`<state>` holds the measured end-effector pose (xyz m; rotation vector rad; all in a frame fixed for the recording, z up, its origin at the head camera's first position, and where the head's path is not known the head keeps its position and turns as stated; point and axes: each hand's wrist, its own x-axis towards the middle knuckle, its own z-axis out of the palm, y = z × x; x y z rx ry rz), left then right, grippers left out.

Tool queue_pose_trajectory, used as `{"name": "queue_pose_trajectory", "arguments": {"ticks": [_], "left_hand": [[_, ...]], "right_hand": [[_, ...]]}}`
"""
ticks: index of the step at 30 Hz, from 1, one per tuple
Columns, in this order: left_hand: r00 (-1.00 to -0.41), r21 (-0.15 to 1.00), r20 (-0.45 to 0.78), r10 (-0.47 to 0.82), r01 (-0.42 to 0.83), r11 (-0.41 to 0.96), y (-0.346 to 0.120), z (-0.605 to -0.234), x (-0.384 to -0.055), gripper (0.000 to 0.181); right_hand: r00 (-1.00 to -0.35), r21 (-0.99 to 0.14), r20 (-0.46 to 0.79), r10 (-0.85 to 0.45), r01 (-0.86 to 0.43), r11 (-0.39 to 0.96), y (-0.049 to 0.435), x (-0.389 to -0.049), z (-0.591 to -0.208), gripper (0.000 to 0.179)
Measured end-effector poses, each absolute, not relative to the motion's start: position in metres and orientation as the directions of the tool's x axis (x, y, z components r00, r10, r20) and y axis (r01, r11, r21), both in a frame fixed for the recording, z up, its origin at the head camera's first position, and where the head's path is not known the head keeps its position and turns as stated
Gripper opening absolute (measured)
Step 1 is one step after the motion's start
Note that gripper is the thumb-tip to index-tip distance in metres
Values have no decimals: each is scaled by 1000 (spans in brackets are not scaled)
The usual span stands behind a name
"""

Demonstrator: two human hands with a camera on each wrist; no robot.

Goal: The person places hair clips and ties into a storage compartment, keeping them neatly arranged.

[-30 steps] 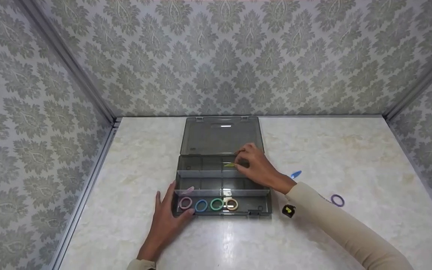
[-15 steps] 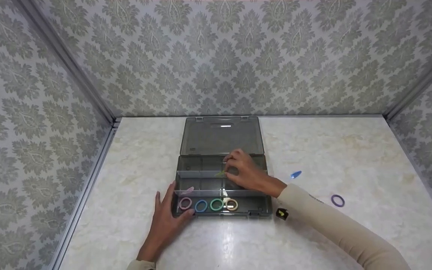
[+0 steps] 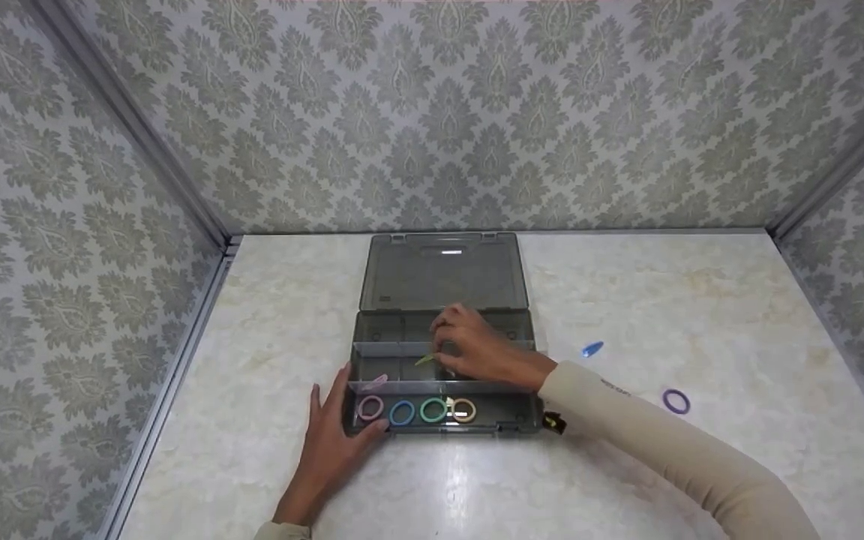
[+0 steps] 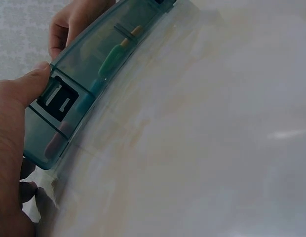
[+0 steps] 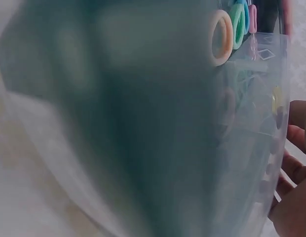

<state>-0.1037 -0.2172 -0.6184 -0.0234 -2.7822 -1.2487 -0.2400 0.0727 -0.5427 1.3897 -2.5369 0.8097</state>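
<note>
A smoky clear organizer box (image 3: 378, 348) lies with its lid folded back. My left hand (image 3: 331, 442) holds its front left corner, the thumb on the front wall. Over the middle row, my right hand (image 3: 477, 352) pinches a thin yellow-green hair clip (image 3: 424, 360), also visible as a yellow clip (image 5: 277, 98) in the right wrist view. To its left, a pink hair clip (image 3: 376, 382) sits in the middle row. Along the front row lie a pink hair tie (image 3: 360, 409), a blue hair tie (image 3: 392, 414), a green hair tie (image 3: 423, 410) and a cream hair tie (image 3: 474, 406).
Right of the box, a blue hair clip (image 3: 592, 349) lies on the marbled table (image 3: 732, 315). A purple hair tie (image 3: 667, 396) lies farther right, close to the right sleeve. The open lid (image 3: 443, 277) extends toward the patterned back wall (image 3: 447, 150).
The right hand has moved left and toward the front with the yellow-green hair clip, from the back row to the middle row. The left hand and the box have stayed put.
</note>
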Motion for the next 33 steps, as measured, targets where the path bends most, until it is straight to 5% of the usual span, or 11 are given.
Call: {"name": "queue_pose_trajectory", "arguments": {"ticks": [17,33], "left_hand": [[-998,748,55,-25,25,664,-217,-617,-103,112],[-997,759,73,-26,38,650,-219,-620,-103,110]], "right_hand": [[-545,-440,152,-824,-784,437,63,-244,-529,8],[-548,-410,114,-829,-786,463,33,-244,-543,12]]}}
